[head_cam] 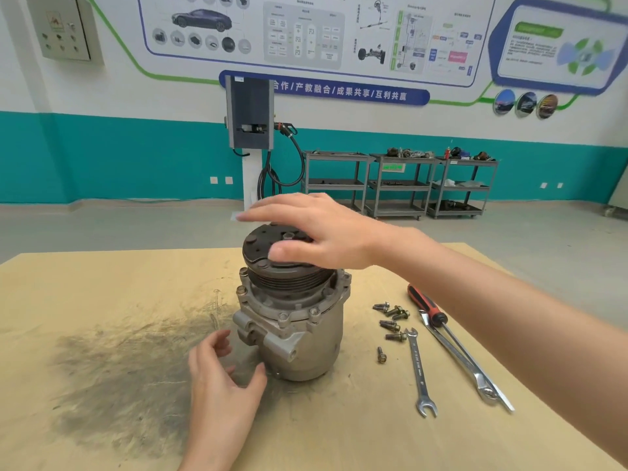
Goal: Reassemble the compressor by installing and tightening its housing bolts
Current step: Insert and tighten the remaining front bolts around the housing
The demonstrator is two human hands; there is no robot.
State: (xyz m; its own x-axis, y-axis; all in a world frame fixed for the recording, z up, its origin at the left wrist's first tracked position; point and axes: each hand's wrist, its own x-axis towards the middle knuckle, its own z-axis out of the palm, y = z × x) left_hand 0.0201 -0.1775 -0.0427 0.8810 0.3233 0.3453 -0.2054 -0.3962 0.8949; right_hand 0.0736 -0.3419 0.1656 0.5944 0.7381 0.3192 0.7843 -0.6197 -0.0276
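A grey metal compressor [306, 341] stands upright on the cardboard-covered table [102, 300], its dark pulley and clutch plate [261, 246] on top. My right hand [316, 229] hovers over the clutch plate with fingers spread and relaxed, thumb near the plate's edge. Low at the compressor's near left side, my left hand [221, 379] is open, fingers loosely curved, holding nothing. Several loose bolts [390, 321] lie on the table right of the compressor. Some bolts sit in the housing flange [285, 316].
An open-ended wrench [418, 368], a second wrench [465, 362] and a red-handled screwdriver [428, 305] lie right of the bolts. A dark greasy smear [112, 362] covers the table's left part. Grey shelf carts [397, 185] and a charging post [249, 130] stand by the far wall.
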